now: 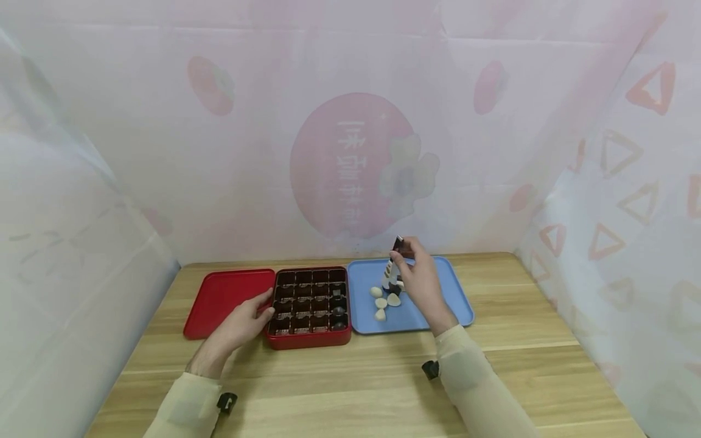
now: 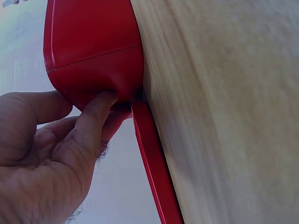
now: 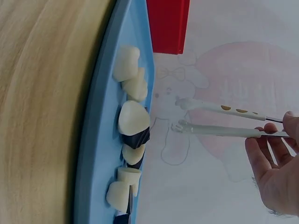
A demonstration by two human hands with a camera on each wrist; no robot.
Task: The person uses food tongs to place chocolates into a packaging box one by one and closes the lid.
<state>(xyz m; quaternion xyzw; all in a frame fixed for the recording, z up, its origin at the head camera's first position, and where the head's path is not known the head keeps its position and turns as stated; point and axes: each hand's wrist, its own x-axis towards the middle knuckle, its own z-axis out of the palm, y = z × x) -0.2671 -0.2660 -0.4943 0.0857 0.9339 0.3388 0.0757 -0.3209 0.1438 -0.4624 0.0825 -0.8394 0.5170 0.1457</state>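
Directly before you, a wooden bench (image 1: pixel 328 389) carries three things in a row: a flat red lid (image 1: pixel 227 298) on the left, a red box (image 1: pixel 309 342) in the middle and a blue tray (image 1: pixel 361 307) on the right. Your right hand (image 1: pixel 420 280) is above the tray, its fingers pinching a pair of slim tongs (image 3: pixel 215 130) near the upper end. The tongs slant down, their pale tips slightly apart with nothing between them, over the heap on the tray. That heap is made of cream-coloured pieces (image 3: pixel 133 118), with dark pieces (image 3: pixel 135 138) among them; the cream ones spread toward the front of the tray.

Your left hand (image 1: pixel 246 319) is at the left side of the box, its fingers touching the red wall; you cannot tell whether they grip it or just rest there. Inside the box, a dark divider (image 1: pixel 303 302) makes four rows of four compartments. Round dark sweets (image 1: pixel 338 326) sit in the two front compartments of the right-hand column. Behind the bench hangs a pale pink printed sheet (image 1: pixel 405 61).
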